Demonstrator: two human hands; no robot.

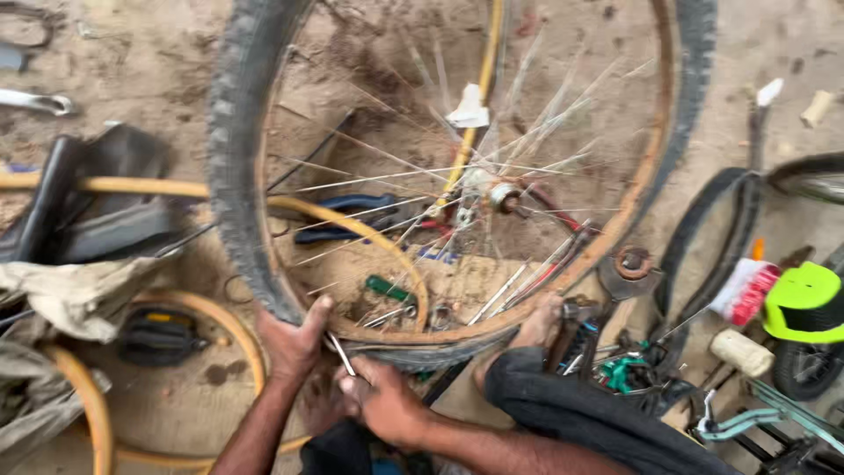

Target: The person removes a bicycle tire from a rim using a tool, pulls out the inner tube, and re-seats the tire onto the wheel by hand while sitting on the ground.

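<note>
Both hands work at the wheel's near edge. Left hand [294,339] has its fingers closed over the tyre [236,176] and rim [413,334]; right hand [382,400] pinches a thin metal lever [341,354] just beside them, its tip at the bead. Levering the tyre off looks underway; next calls for sliding the lever along the rim. Spokes [396,176] fan beyond the fingers, a knee [563,409] crowds the right, tools [615,365] clutter the ground past it.
</note>
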